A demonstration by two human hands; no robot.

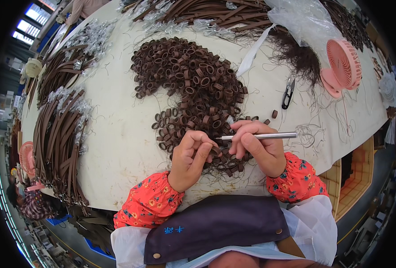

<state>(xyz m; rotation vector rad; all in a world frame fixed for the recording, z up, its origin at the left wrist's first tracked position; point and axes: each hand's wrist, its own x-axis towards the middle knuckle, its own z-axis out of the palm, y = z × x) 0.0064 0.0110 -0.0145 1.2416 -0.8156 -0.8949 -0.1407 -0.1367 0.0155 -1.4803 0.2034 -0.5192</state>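
Note:
My left hand (188, 161) pinches a small brown belt loop (215, 151) between thumb and fingertips, just in front of a large pile of such loops (192, 73). In my right hand (264, 154) lies a slim silver pen-like tool (276, 135), gripped between thumb and fingers. Its thin dark tip points left and reaches the held loop; whether it touches the loop is hard to make out. A whitish scrap shows by my right fingertips. Both forearms wear red flowered sleeves.
Black thread snips (288, 94) lie right of the pile, near a pink fan (342, 66) and loose threads. Brown straps (57, 145) with clear plastic lie along the left edge, with more straps (224, 12) at the back. A wooden shelf (356, 176) stands at the right.

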